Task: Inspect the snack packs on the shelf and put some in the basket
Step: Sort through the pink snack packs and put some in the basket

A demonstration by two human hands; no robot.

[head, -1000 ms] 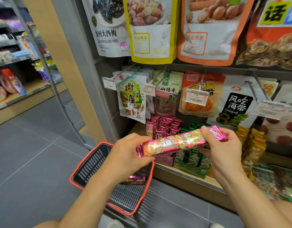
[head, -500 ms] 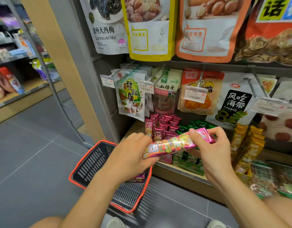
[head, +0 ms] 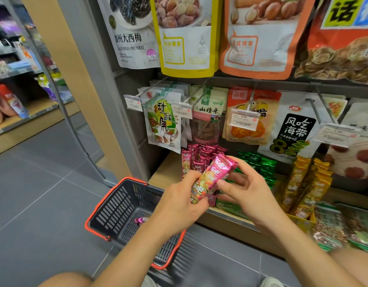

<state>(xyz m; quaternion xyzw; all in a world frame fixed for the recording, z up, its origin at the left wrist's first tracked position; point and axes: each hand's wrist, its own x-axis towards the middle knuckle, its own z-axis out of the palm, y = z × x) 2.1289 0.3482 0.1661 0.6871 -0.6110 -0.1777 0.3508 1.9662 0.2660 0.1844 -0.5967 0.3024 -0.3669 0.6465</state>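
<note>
Here the basket [head: 108, 204] stands on the floor just beside the shelf [head: 230, 217] edge, with free floor to its left. Compared with a moment ago, the pink pack [head: 213, 177] is tilted steeper, above the shelf front. The left hand [head: 179, 206] pinches its lower end, and the right hand [head: 249, 191] holds its upper part with curled fingers.

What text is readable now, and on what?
"加州大西梅", "CALIFORNIA PRUNES": white prune bag.
"话": red bag, top right.
"甜酸角": white-and-green pack.
"山楂条": green pack.
"3.90": price tag.
"风吃海带": white pack, black panel.
"乐吧": held pink snack pack.
Other tags, fine print: too blurred.
</note>
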